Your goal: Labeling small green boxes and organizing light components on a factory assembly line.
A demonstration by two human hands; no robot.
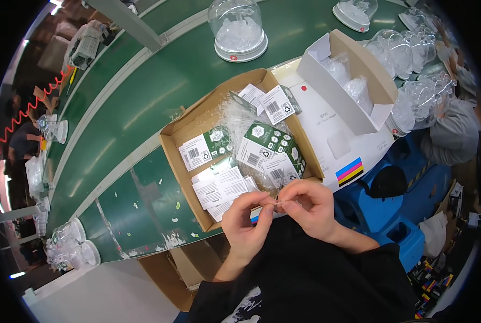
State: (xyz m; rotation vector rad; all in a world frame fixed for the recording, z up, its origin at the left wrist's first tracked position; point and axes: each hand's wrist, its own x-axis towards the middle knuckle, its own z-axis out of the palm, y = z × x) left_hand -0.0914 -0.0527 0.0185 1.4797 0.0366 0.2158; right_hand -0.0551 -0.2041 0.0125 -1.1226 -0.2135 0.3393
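Observation:
My left hand [247, 218] and my right hand [309, 207] meet at the near edge of a shallow cardboard box [186, 202]. Both are closed, thumb against forefinger, with their tips almost touching. Something tiny and thin is pinched between them; its kind is too small to make out. Inside the box lie green-and-white printed cards [273, 141], white barcode labels [219, 187] and a tangle of clear thin plastic strands [235, 118]. Fingers hide part of the box's near right corner.
A clear dome on a white base [240, 40] stands on the green conveyor belt [127, 113]. Right of the cardboard box, an open white carton [332, 86] holds clear plastic bags. More domes [399, 51] crowd the far right, near another person's grey sleeve [454, 132]. Blue plastic stools [372, 202] stand below.

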